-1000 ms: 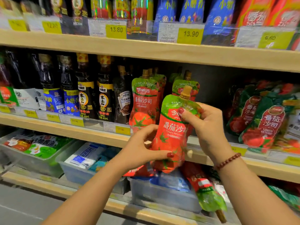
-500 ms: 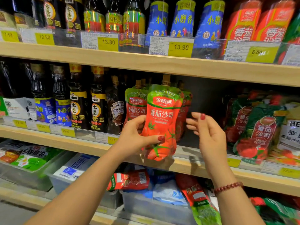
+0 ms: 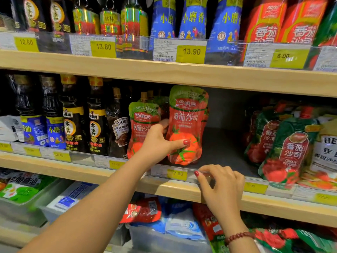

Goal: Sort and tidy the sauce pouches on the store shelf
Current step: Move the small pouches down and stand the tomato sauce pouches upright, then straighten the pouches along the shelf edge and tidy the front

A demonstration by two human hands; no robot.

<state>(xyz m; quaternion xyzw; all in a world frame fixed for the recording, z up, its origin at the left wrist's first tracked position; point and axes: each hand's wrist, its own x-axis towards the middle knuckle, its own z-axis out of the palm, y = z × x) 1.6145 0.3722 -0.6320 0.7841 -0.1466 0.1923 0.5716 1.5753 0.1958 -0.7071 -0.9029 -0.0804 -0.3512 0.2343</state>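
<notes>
My left hand (image 3: 160,141) grips a red and green tomato sauce pouch (image 3: 187,123) that stands upright on the middle shelf (image 3: 224,154), thumb across its lower front. A matching pouch (image 3: 142,123) stands just left of it, with more behind. My right hand (image 3: 220,183) rests on the shelf's front edge at the clear price strip (image 3: 177,173), fingers curled on the strip, holding nothing that I can see. Darker green ketchup pouches (image 3: 286,143) lean in a loose heap at the right of the same shelf.
Dark sauce bottles (image 3: 73,121) fill the shelf's left side. A bare grey gap lies between the held pouch and the right heap. The upper shelf (image 3: 164,72) hangs low over the pouch tops. Bins with packets (image 3: 164,221) sit below.
My left hand has pushed the pouch back onto the shelf and stood it beside the others. My right hand let go of it and dropped to the shelf's front edge.
</notes>
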